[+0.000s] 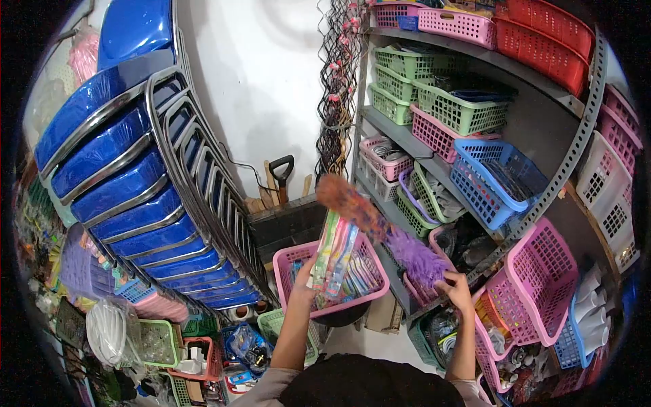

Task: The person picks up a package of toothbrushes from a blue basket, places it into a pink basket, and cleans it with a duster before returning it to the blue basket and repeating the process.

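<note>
Two hands: one left hand (305,275), one right hand (456,288). One duster (380,227). About three toothbrush packs (336,254). One pink basket (359,300) behind them. One shovel handle (281,169). Roughly ten stacked blue chairs (129,203). Two red baskets (549,41), at least four green baskets (461,108), one large blue basket (495,176).

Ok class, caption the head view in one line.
Left hand holds toothbrush packs over a pink basket; right hand grips a feather duster.

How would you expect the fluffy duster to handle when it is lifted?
Probably very light: the right hand holds the duster out by one end. Its fluffy fibres likely flop and compress when pushed. It seems unlikely to roll.
</note>
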Motion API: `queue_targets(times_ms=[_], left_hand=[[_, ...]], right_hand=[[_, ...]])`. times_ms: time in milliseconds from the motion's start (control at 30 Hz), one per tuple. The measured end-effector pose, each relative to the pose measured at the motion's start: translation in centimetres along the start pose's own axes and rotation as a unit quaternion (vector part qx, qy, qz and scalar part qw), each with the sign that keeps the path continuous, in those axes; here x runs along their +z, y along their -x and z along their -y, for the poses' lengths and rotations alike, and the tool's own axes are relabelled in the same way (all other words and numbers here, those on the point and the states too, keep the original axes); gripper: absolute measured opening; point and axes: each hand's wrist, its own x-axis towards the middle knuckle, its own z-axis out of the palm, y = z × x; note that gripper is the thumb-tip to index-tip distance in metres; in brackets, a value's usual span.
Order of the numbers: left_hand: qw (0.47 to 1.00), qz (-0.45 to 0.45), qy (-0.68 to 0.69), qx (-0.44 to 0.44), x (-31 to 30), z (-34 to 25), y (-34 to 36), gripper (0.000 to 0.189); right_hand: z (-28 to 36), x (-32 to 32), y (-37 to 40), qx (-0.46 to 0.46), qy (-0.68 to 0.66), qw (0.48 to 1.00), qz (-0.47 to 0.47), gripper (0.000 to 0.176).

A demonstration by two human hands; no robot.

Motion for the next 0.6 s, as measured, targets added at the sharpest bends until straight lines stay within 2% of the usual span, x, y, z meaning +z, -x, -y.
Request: queue_targets(times_ms=[33,100,133,200,233,267,333,367,400,433,467,500,533,600], left_hand=[[1.0,0.0,0.0,-0.001,0.3,0.2,-0.1,0.034],[0.996,-0.054,0.01,0.065,1.2,0.6,-0.2,0.029],[0.974,-0.19,0.013,0.125,1.7,1.0,0.0,0.029],[0.989,-0.03,0.051,0.135,2.8,0.6,0.4,0.029],[0.992,-0.022,0.014,0.126,0.7,0.4,0.3,0.029],[0.994,-0.059,-0.039,0.086,-2.8,-0.1,-0.9,0.03],[0.996,0.053,-0.03,0.07,2.5,0.0,0.2,0.033],[0.996,0.053,-0.03,0.069,2.3,0.2,-0.1,0.033],[0.995,-0.008,-0.058,0.084,1.6,0.5,-0.5,0.034],[0.989,-0.069,-0.085,0.101,0.8,0.6,-0.8,0.035],[0.989,-0.068,-0.085,0.102,-0.2,0.6,-1.1,0.035],[0.983,-0.105,-0.05,0.143,-0.2,0.5,-1.1,0.034],[0.973,-0.142,-0.015,0.181,-0.2,0.4,-1.0,0.032],[0.943,-0.14,-0.229,0.198,1.5,0.1,0.8,0.028]], right_hand=[[0.8,-0.2,0.0,0.009,-0.02,0.999,0.039,0.02],[-0.7,-0.4,0.2,0.025,-0.053,0.989,0.135,0.019],[-1.2,-0.7,0.3,0.023,-0.053,0.989,0.134,0.019],[-1.9,-1.3,0.5,0.063,-0.048,0.976,0.202,0.019],[-2.6,-1.4,0.5,0.057,-0.027,0.983,0.174,0.019],[-3.1,-0.9,0.3,0.058,-0.028,0.983,0.172,0.019],[-3.6,0.4,0.0,0.0,0.018,1.0,-0.025,0.02],[1.7,-0.2,-0.3,0.107,-0.005,0.994,-0.021,0.022],[0.6,-0.4,-0.2,0.107,-0.005,0.994,-0.022,0.022],[-1.0,-0.7,-0.3,0.093,0.013,0.994,0.06,0.023],[-2.4,-0.8,-0.3,0.077,0.032,0.986,0.142,0.025],[-0.6,-0.9,0.0,0.04,-0.025,0.986,0.159,0.025],[-0.7,-0.9,0.1,0.04,-0.024,0.986,0.159,0.025],[-1.4,-1.1,0.8,0.023,-0.016,0.978,0.207,0.026]])
